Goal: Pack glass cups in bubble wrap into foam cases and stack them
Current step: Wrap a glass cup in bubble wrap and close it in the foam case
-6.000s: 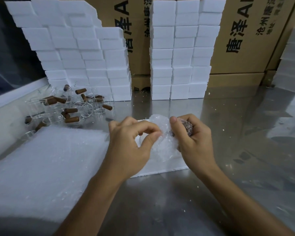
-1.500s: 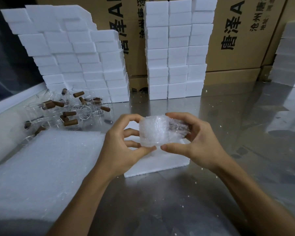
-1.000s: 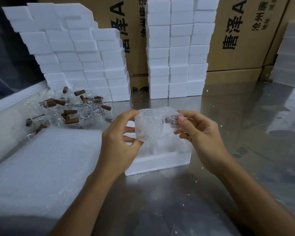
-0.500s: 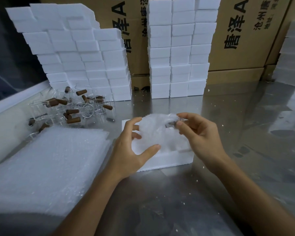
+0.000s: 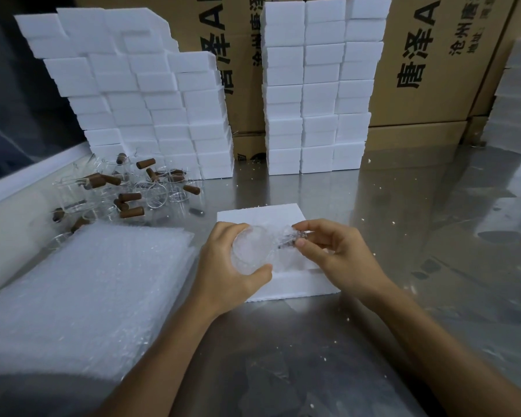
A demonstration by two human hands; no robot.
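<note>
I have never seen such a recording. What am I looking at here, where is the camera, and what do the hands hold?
No machine: a person works with bare hands, filmed by a camera on their head looking down. The left hand grips a bubble-wrapped glass cup; the right hand pinches its wrapped handle end. Under it lies an open foam case on a metal table. To the left lie bubble wrap sheets and unwrapped glass cups; behind stand stacked foam cases.

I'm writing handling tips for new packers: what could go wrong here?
The wrapped cup is only held by the left hand and pinched by the right hand above the foam case; a slip could drop it. The loose wrap may bunch and keep it from seating.
</note>
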